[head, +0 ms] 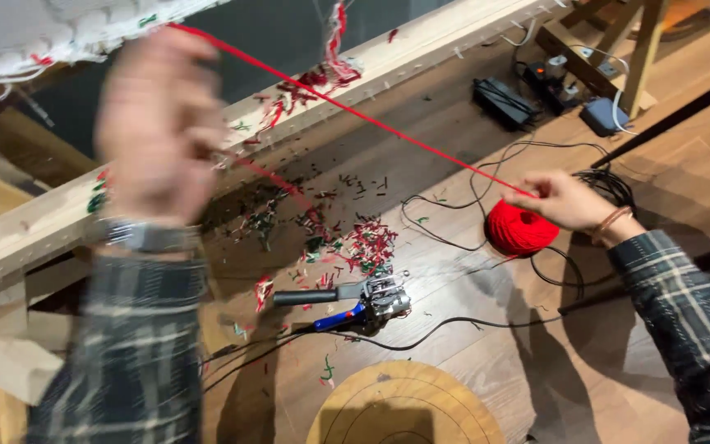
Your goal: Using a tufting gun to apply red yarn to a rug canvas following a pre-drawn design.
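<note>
The fingers of the right hand (564, 200) were pinched together on a red yarn strand (371, 119), closed around it at the point where it left the red yarn ball (521, 228). The ball sat just below and to the left of that hand, resting on the wooden floor (618, 362), with the hand touching or nearly touching its top. From the pinch the strand ran taut, up and to the left, across the view to the left hand (158, 123).

The left hand was raised close to the camera and blurred. Its fingers were curled, and the strand passed at or behind them; whether they gripped it could not be told. A metal wristwatch (145, 237) sat on the left wrist, and both forearms wore dark plaid sleeves (684, 312).

Behind the left hand stood a wooden frame beam (421, 41), running diagonally, with white tufted fabric (51, 33) at its upper left end. Red, green and white yarn clippings (363, 242) lay scattered along the beam and on the floor beneath it. A tufting gun (363, 300) with a black handle and a blue grip lay on the floor near the clippings, well apart from both hands. Black cables (454, 205) trailed across the floor around the ball, toward power adapters (503, 103) near the top. A round wooden board (404, 407) lay at the bottom edge.
</note>
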